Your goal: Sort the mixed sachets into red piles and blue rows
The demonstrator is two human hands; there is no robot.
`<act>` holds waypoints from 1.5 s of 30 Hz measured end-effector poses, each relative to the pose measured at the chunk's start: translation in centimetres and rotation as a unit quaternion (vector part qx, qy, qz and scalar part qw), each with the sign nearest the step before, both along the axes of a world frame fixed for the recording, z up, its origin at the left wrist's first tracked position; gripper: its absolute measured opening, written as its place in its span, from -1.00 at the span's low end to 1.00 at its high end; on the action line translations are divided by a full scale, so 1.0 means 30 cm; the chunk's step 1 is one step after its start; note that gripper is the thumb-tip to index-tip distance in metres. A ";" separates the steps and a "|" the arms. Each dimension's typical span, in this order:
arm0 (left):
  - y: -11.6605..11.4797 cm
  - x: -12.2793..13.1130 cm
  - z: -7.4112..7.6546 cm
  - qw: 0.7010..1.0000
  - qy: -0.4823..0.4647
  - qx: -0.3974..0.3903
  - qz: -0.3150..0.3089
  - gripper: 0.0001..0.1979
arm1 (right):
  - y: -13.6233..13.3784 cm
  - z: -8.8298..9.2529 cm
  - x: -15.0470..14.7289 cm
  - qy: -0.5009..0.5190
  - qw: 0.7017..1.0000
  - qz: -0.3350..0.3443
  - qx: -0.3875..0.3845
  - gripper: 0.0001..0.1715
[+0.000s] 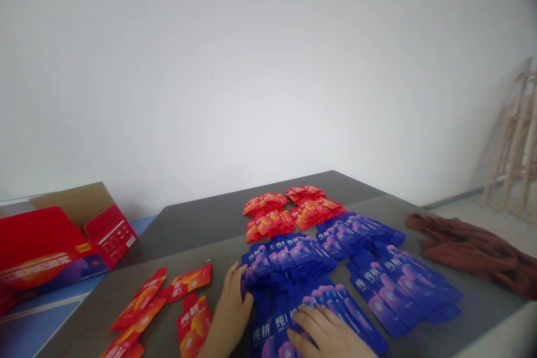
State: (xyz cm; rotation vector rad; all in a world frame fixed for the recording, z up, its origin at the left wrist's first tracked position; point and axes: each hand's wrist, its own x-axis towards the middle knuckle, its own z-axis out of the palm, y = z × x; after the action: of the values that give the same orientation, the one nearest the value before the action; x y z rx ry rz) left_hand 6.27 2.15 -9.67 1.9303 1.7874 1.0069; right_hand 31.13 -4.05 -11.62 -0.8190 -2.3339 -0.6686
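Blue-purple sachets with fruit pictures [293,254] lie in overlapping rows on the grey table [226,260]. My left hand [230,307] rests at the left edge of these rows, its thumb apart from the fingers and touching the packets' side. Over the nearest row, my right hand [325,330] lies with fingers stretched across the sachets. Its lower part is cut off by the frame. Left of my left hand, several loose red sachets [195,321] are scattered. Beyond the blue rows sit stacked red sachets [272,221] in small groups.
An open red carton [37,240] stands at the left on a blue surface [54,313]. A brown cloth [474,251] is bunched at the table's right edge. Wooden racks [514,145] lean by the white wall [260,67].
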 end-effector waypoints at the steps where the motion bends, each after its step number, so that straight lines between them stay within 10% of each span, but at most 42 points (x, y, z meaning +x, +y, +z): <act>1: 0.000 -0.007 0.004 1.000 -0.004 0.000 0.003 -0.47 | 0.001 0.016 0.002 0.007 1.000 0.008 -0.008 -0.75; 10: -0.001 -0.227 0.153 0.992 0.096 0.012 0.081 -0.58 | 0.062 0.220 -0.199 -0.062 0.968 0.077 -0.232 -0.55; 20: 0.034 -0.346 0.117 0.978 0.129 0.036 0.162 -0.62 | 0.137 0.095 -0.759 -0.059 0.960 0.101 -0.256 -0.58; 25: 0.032 -0.326 0.129 0.985 0.083 0.025 0.147 -0.61 | 0.126 0.084 -0.763 -0.087 0.953 0.095 -0.275 -0.68; 30: 0.024 -0.313 0.181 0.993 -0.002 0.022 0.119 -0.57 | 0.190 0.246 -0.588 -0.066 0.931 0.087 -0.349 -0.72; 35: -0.001 -0.283 0.200 0.991 -0.129 -0.042 0.013 -0.57 | 0.327 0.316 -0.435 0.198 0.754 0.092 -0.619 -0.81; 40: -0.034 -0.251 0.174 0.948 -0.169 -0.208 -0.168 -0.65 | 0.361 0.263 -0.385 0.294 0.682 0.080 -0.665 -0.80; 45: -0.032 -0.215 0.159 0.935 -0.232 -0.221 -0.152 -0.60 | 0.316 0.254 -0.396 0.375 0.550 0.149 -0.731 -0.76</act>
State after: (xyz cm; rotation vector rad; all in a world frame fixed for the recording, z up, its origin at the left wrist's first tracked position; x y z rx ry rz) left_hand -0.16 1.20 -4.90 1.4758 1.2646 0.7834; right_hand 19.24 5.42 -3.99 -0.9056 -1.5975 1.7493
